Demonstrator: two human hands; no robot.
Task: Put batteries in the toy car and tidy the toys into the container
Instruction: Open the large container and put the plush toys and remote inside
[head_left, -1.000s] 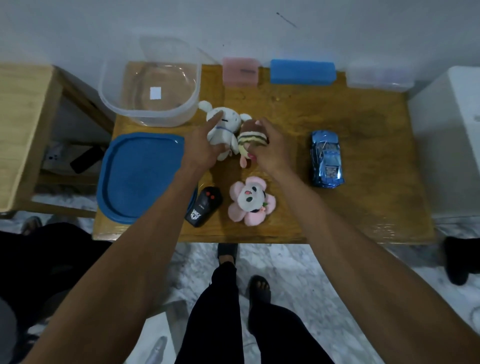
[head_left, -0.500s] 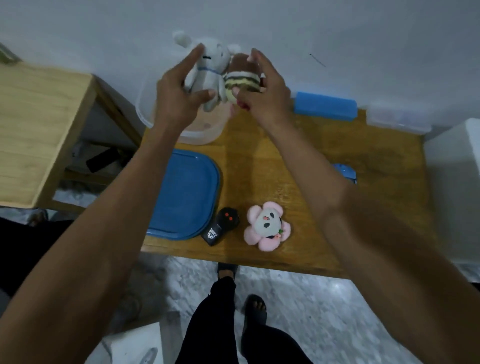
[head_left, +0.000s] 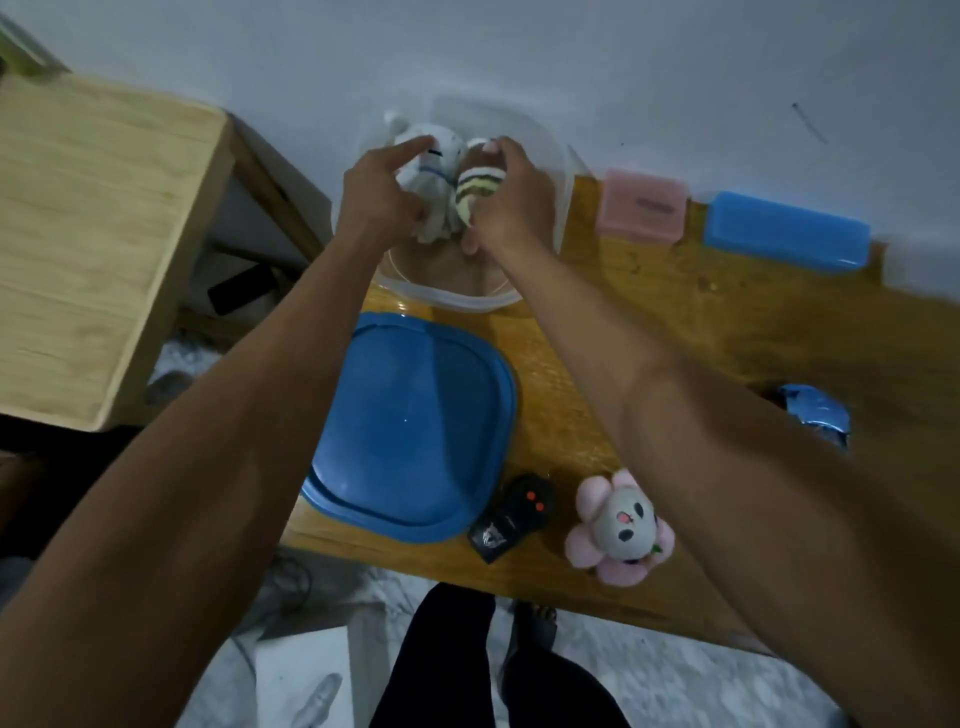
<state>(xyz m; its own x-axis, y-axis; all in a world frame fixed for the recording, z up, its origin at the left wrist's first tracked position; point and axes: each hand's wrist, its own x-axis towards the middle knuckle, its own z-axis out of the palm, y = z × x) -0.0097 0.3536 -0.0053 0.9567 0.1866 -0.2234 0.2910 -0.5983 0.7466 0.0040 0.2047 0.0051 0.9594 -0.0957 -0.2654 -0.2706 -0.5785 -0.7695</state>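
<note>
Plush toys fill both hands above the clear plastic container (head_left: 563, 171) at the table's far left corner: the left hand (head_left: 379, 200) grips a white soft rabbit with a thin blue collar (head_left: 434, 176), the right hand (head_left: 514, 202) clasps a small striped cream-and-brown plush (head_left: 478, 189). Both toys touch each other over the container's opening. Nearer, a blue plastic lid (head_left: 410, 431) lies flat on the wooden table (head_left: 701, 322), with a black remote control (head_left: 511, 517) just beside it, then a pink flower-shaped plush with a grey face (head_left: 621, 527). A shiny blue toy car (head_left: 815, 413) shows partly behind the right forearm.

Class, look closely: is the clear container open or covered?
Open. The clear container has no cover; its blue lid lies flat on the table in front of it.
</note>
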